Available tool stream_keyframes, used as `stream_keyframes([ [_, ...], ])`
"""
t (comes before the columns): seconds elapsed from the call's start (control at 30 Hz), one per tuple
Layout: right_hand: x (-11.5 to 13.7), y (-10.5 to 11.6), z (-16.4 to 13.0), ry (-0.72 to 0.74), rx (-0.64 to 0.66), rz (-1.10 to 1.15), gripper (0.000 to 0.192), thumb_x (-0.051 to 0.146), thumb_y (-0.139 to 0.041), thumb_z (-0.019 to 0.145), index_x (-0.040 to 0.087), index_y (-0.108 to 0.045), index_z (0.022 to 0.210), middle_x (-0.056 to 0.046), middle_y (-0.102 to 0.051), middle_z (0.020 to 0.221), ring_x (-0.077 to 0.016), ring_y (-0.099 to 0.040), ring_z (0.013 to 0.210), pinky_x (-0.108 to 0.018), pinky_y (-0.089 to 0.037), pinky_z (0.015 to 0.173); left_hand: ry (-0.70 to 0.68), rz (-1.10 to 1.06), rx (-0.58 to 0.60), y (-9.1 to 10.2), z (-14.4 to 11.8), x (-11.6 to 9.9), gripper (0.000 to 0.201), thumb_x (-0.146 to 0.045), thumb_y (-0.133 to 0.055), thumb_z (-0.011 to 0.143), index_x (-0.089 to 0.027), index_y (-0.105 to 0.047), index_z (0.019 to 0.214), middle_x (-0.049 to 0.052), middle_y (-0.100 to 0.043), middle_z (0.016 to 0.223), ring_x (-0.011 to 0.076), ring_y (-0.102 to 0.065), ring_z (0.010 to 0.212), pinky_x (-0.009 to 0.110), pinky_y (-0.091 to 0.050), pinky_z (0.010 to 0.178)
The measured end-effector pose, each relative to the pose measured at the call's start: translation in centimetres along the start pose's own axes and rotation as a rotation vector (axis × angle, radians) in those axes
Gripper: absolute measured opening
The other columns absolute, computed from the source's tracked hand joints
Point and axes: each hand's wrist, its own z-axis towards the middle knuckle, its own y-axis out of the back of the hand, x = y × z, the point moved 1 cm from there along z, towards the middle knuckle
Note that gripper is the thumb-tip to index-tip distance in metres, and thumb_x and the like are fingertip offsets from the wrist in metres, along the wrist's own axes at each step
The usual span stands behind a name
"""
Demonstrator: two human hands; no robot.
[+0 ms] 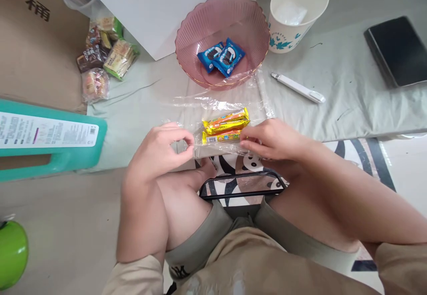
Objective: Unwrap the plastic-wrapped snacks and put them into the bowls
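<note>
A clear plastic bag (200, 101) lies flat at the front of the cloth-covered table, with several yellow-wrapped snack bars (225, 125) grouped at its middle. My left hand (163, 146) pinches the near left part of the bag, thumb and forefinger closed in a ring. On the other side, my right hand (267, 138) is closed at the bag's near right part, its fingertips against the right end of the lowest bar. Whether the bars are inside the bag or on top of it I cannot tell. Beyond the bag stands a pink ribbed bowl (190, 33) holding blue snack packets (230, 57).
A white box cutter (298, 88), a paper cup (283, 33) and a black phone-like device (400, 50) are on the right. Wrapped snacks (106, 55), a cardboard box (43, 55) and a teal-framed container (96, 141) stand left. A white board (147, 15) is behind.
</note>
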Motion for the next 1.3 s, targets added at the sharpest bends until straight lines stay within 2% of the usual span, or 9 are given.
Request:
stream_keyframes([
  [0.17,-0.2,-0.4,0.8,0.043,-0.328,0.008,0.031,0.033,-0.042,0.103,0.021,-0.071,0.097,-0.01,-0.075,0.092,-0.0234,-0.066,0.087,-0.035,-0.049,0.08,0.069,-0.092,0.307,0.0,-0.6,-0.5,0.016,-0.025,-0.058,0.078,-0.026,-0.066,0.065,-0.004,-0.07,0.067,0.0152,-0.064,0.066,0.028,-0.048,0.068],
  [0.3,-0.2,-1.6,1.9,0.097,-0.297,-0.053,0.036,0.029,-0.056,0.096,0.019,-0.068,0.128,-0.016,-0.071,0.132,-0.0325,-0.064,0.124,-0.047,-0.049,0.105,0.18,-0.121,0.518,-0.5,-0.9,0.0,0.014,-0.03,-0.063,0.078,-0.026,-0.065,0.064,-0.005,-0.061,0.059,0.0135,-0.055,0.055,0.026,-0.041,0.054],
  [0.4,-0.3,-2.5,2.3,0.107,-0.191,-0.114,0.06,0.03,-0.068,0.089,0.025,-0.058,0.147,-0.015,-0.055,0.158,-0.0404,-0.046,0.148,-0.061,-0.036,0.119,0.335,-0.027,0.365,-1.2,-0.4,1.8,0.021,-0.046,-0.068,0.082,-0.027,-0.068,0.073,-0.004,-0.054,0.057,0.0154,-0.05,0.051,0.028,-0.04,0.05],
  [0.53,-0.6,-3.2,2.3,0.074,-0.165,-0.14,0.072,0.035,-0.074,0.085,0.032,-0.051,0.154,-0.012,-0.042,0.169,-0.0437,-0.031,0.157,-0.066,-0.027,0.122,0.433,0.127,-0.304,-2.6,0.6,4.9,0.038,-0.047,-0.079,0.078,-0.029,-0.071,0.11,0.009,-0.066,0.103,0.0294,-0.067,0.099,0.045,-0.057,0.088],
  [0.6,-0.7,-3.3,2.3,0.072,-0.168,-0.148,0.076,0.04,-0.076,0.085,0.033,-0.049,0.155,-0.013,-0.039,0.17,-0.0443,-0.029,0.158,-0.066,-0.027,0.122,0.422,0.093,-0.473,-3.3,1.0,6.0,0.054,-0.04,-0.084,0.074,-0.032,-0.066,0.125,0.01,-0.065,0.114,0.0296,-0.066,0.105,0.047,-0.057,0.093],
  [0.8,-1.1,-3.8,2.0,0.087,-0.174,-0.172,0.085,0.052,-0.082,0.081,0.031,-0.048,0.157,-0.017,-0.037,0.17,-0.0466,-0.031,0.157,-0.065,-0.028,0.12,0.465,-0.151,-0.268,-4.1,2.7,7.0,0.022,-0.022,-0.072,0.078,-0.022,-0.073,0.1,0.003,-0.073,0.085,0.0175,-0.063,0.07,0.031,-0.054,0.069],
  [1.0,-0.8,-3.6,2.4,0.092,-0.239,-0.158,0.063,0.052,-0.063,0.096,0.026,-0.053,0.152,-0.015,-0.059,0.153,-0.039,-0.05,0.142,-0.055,-0.035,0.113,0.488,-0.032,-0.491,-2.9,3.7,7.0,0.023,-0.013,-0.07,0.077,-0.023,-0.072,0.098,0.006,-0.07,0.099,0.0215,-0.067,0.089,0.039,-0.057,0.091],
  [1.13,0.1,-3.1,3.1,0.038,-0.268,-0.163,0.058,0.047,-0.059,0.095,0.022,-0.056,0.147,-0.015,-0.065,0.143,-0.0349,-0.059,0.127,-0.047,-0.04,0.101,0.312,0.082,-0.613,-1.8,2.7,3.0,0.024,-0.011,-0.066,0.084,-0.027,-0.071,0.101,0.006,-0.066,0.112,0.023,-0.066,0.108,0.04,-0.055,0.103],
  [1.3,1.8,-3.5,3.9,-0.067,-0.242,-0.255,0.064,0.032,-0.06,0.085,0.013,-0.055,0.146,-0.019,-0.065,0.138,-0.0371,-0.058,0.118,-0.048,-0.038,0.097,0.103,-0.134,-0.274,-3.7,3.4,-1.1,0.021,-0.019,-0.053,0.096,-0.021,-0.07,0.108,0.006,-0.075,0.117,0.0204,-0.069,0.113,0.035,-0.056,0.103],
])
